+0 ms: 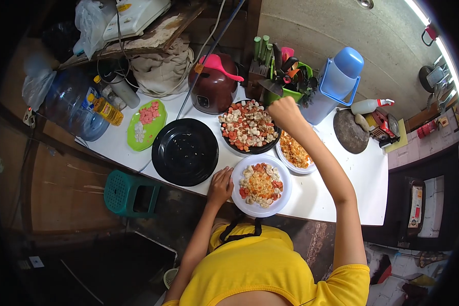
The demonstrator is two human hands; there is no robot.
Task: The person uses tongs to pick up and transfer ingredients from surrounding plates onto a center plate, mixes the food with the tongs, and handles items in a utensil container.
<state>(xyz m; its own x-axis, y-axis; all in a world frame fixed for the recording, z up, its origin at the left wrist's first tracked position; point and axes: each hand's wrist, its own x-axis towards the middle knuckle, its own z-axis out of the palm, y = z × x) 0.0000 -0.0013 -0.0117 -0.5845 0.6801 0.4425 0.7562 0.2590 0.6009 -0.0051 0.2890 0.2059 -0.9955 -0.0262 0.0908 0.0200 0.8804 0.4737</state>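
Observation:
My left hand (221, 186) lies on the table's front edge, fingers extended, right beside a white plate (236, 191). Shredded orange-yellow food (262, 183) fills the middle of that plate, with pale and red pieces around it. My right hand (285, 111) is closed above the back of the table, by a green utensil holder (305, 71); what it grips, if anything, is hidden. Below it are a black dish of chopped pale and red pieces (249, 125) and a second plate of shredded orange food (295, 153). A black plate (185, 152) with small scraps stands left.
A green cutting board (147, 125) holds pink and white pieces at the left. Behind stand a dark red rice cooker (212, 84), an oil bottle (107, 110) and a blue-lidded jug (336, 84). A stone mortar (351, 131) sits at right, a green stool (130, 194) below left.

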